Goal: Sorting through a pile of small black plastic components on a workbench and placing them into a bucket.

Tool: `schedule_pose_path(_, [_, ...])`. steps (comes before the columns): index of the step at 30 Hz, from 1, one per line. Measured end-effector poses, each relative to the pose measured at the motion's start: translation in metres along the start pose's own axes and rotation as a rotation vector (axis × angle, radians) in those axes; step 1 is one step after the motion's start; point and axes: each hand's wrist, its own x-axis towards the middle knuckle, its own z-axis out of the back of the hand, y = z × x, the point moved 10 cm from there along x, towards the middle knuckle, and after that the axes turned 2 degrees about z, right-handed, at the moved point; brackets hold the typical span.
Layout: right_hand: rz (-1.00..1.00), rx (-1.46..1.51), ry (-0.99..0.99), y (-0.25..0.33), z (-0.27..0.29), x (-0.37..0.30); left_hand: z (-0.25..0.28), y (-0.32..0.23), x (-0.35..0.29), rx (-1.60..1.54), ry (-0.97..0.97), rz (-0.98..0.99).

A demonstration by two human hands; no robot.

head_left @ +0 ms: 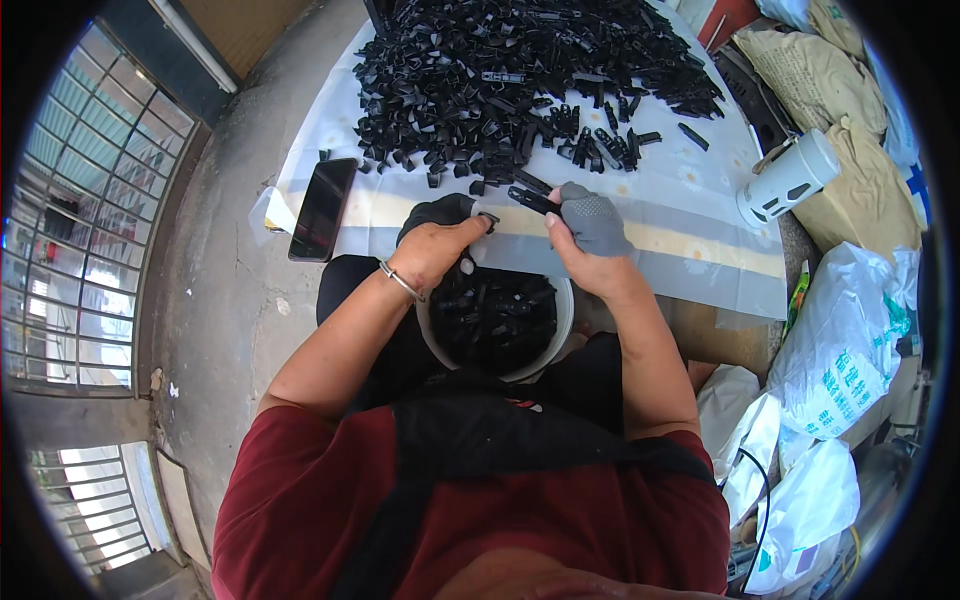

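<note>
My left hand (446,240), in a dark fingerless-looking glove, pinches a small black plastic clip piece (488,221) between thumb and fingers. In a grey glove, my right hand (592,232) grips a long black plastic part (534,200) whose free end points left. The two hands face each other a short way apart, over the table's near edge. Below them, between my legs, stands a white bucket (567,315) holding many black plastic parts (495,320). A large heap of similar black pieces (450,100) spreads over the far part of the table.
A dark phone (324,210) lies at the table's left edge. The table wears a pale flowered cloth (700,255). At its right edge a white bottle (790,178) leans. Stuffed white sacks (838,345) and brown bags (855,190) crowd the right side; a barred gate (85,220) stands left.
</note>
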Motion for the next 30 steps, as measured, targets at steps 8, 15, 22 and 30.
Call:
schedule_pose_path(8, [0.202, -0.002, 0.108, 0.057, -0.025, -0.008, -0.038, -0.011, -0.025, 0.507, 0.247, -0.427])
schedule_pose_path(15, [0.064, 0.07, 0.169, 0.052, -0.037, -0.008, -0.024, -0.019, -0.033, 0.021, -0.028, -0.29])
schedule_pose_path(22, [0.018, 0.177, 0.11, 0.04, -0.009, -0.01, -0.009, 0.0, -0.021, -0.178, 0.02, -0.086])
schedule_pose_path(30, [0.008, -0.318, 0.392, 0.053, -0.028, -0.014, -0.012, -0.045, -0.035, 0.266, -0.037, -0.381])
